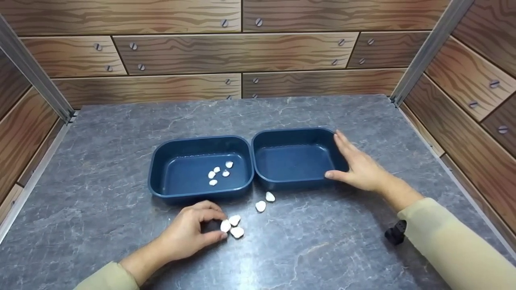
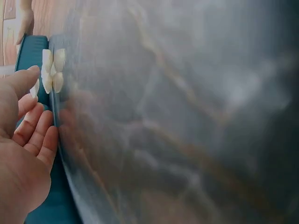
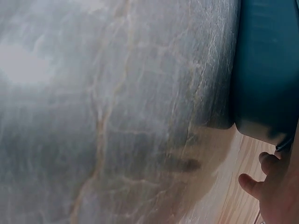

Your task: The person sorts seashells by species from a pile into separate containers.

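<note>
My left hand [image 1: 187, 231] pinches a white pebble [image 1: 225, 226] between thumb and index finger, low over the table in front of the left blue container. In the left wrist view the pinched pebble [image 2: 34, 88] shows between the fingertips. Two more pebbles [image 1: 237, 232] lie right beside it, and another pair [image 1: 261, 206] sits farther right, near the other container. Several pebbles [image 1: 213, 182] lie inside the left blue container [image 1: 201, 196]. With fingers extended, my right hand [image 1: 360, 169] rests against the right end of the right blue container [image 1: 294, 184], which holds no pebbles.
Both containers stand side by side, touching, on a grey marbled table [image 1: 322, 249]. Wood-patterned panels [image 1: 238, 52] enclose the back and sides, with metal corner posts [image 1: 427, 52]. A small black object [image 1: 395, 233] is at the right sleeve's cuff.
</note>
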`<state>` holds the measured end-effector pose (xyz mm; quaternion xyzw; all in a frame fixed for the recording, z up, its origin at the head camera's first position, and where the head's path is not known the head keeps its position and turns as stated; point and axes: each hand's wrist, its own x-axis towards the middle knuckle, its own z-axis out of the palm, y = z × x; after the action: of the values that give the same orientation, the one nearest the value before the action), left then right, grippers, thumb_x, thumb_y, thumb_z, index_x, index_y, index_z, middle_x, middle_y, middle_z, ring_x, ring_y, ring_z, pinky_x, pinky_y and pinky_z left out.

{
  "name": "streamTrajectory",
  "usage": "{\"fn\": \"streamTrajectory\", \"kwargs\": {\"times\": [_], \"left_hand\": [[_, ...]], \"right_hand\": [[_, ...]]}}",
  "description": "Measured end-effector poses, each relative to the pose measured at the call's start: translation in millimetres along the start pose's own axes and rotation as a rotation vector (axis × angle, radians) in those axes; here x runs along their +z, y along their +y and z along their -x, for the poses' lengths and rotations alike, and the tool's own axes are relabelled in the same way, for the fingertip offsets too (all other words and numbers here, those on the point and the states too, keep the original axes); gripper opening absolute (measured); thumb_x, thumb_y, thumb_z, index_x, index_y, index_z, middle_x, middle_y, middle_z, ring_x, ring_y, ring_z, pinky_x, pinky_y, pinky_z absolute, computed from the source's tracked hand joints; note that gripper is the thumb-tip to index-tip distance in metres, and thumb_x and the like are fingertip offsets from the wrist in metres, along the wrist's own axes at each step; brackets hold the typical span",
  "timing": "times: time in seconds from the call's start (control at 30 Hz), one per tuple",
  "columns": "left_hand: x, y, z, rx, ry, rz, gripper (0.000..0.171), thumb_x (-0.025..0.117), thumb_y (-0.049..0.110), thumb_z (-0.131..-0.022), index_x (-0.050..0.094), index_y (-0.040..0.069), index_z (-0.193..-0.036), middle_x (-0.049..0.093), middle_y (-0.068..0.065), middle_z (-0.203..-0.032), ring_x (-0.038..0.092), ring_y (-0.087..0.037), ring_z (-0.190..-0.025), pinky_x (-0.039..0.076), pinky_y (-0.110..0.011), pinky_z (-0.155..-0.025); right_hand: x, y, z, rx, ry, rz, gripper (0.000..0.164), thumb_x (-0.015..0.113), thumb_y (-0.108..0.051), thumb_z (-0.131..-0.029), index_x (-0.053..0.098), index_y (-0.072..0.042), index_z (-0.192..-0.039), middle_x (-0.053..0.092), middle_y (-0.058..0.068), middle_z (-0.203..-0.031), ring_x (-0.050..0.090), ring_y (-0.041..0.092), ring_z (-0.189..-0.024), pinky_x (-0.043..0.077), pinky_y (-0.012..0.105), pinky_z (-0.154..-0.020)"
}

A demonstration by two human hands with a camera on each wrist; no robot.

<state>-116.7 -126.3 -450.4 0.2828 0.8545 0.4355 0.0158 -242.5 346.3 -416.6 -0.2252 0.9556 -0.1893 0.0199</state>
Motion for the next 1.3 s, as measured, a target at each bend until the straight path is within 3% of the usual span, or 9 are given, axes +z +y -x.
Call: {"fn": "streamTrajectory", "kwargs": {"times": [0.17,0.33,0.53,0.7,0.93,1.1,1.3], "left_hand": [[-4.5,13.2,-5.6,0.055,0.017,0.0,0.024,0.089,0.014,-0.087,0.082,0.014,-0.11,0.069,0.013,-0.112,0.068,-0.013,-0.103,0.057,-0.034,-0.093],[-16.1,30.4,-20.2,0.115,0.063,-0.015,0.027,0.09,0.013,-0.085,0.082,0.014,-0.111,0.071,0.013,-0.115,0.068,-0.01,-0.108,0.057,-0.034,-0.098],[-32.5,47.1,-47.6,0.162,0.087,-0.025,0.028,0.09,0.013,-0.086,0.082,0.012,-0.113,0.073,0.008,-0.116,0.069,-0.014,-0.112,0.056,-0.035,-0.102],[-40.7,56.2,-74.2,0.19,0.098,-0.043,0.028,0.088,0.014,-0.089,0.081,0.009,-0.116,0.076,0.002,-0.114,0.071,-0.016,-0.107,0.06,-0.039,-0.095],[-39.5,59.6,-106.5,0.166,0.081,-0.033,0.028,0.083,0.01,-0.093,0.08,0.008,-0.12,0.075,0.0,-0.106,0.071,-0.019,-0.098,0.06,-0.04,-0.089],[-32.4,60.6,-126.7,0.101,0.063,0.001,0.029,0.083,0.011,-0.093,0.079,0.008,-0.121,0.074,0.0,-0.106,0.069,-0.015,-0.098,0.058,-0.033,-0.091],[-18.5,57.5,-153.3,0.035,0.03,0.035,0.031,0.082,0.014,-0.095,0.078,0.007,-0.124,0.074,-0.001,-0.109,0.068,-0.015,-0.098,0.058,-0.037,-0.089]], "right_hand": [[1.0,1.0,0.6,-0.004,0.009,-0.013,0.111,0.073,-0.054,-0.097,0.008,-0.001,-0.17,0.001,0.015,-0.178,0.016,0.047,-0.158,0.023,0.066,-0.124],[2.8,1.7,-0.4,-0.011,0.016,-0.02,0.111,0.074,-0.054,-0.096,0.009,-0.001,-0.17,0.002,0.017,-0.177,0.018,0.048,-0.158,0.023,0.066,-0.123],[3.2,1.6,0.9,-0.01,0.027,-0.027,0.111,0.073,-0.054,-0.096,0.009,-0.001,-0.17,0.002,0.017,-0.177,0.019,0.05,-0.156,0.025,0.067,-0.122],[3.3,2.1,0.7,-0.009,0.031,-0.032,0.112,0.073,-0.054,-0.096,0.009,0.0,-0.169,0.001,0.016,-0.177,0.019,0.05,-0.157,0.024,0.066,-0.123],[4.6,0.2,-1.4,-0.003,0.027,-0.036,0.113,0.074,-0.054,-0.096,0.008,-0.001,-0.17,0.0,0.016,-0.177,0.019,0.05,-0.157,0.023,0.066,-0.123],[4.1,-1.4,-1.6,0.003,0.026,-0.035,0.113,0.073,-0.055,-0.096,0.007,-0.001,-0.17,0.001,0.017,-0.177,0.019,0.05,-0.156,0.024,0.067,-0.123],[3.4,-1.0,0.6,0.014,0.013,-0.035,0.112,0.073,-0.055,-0.097,0.006,-0.002,-0.17,-0.001,0.015,-0.177,0.018,0.05,-0.157,0.023,0.069,-0.122]]}}
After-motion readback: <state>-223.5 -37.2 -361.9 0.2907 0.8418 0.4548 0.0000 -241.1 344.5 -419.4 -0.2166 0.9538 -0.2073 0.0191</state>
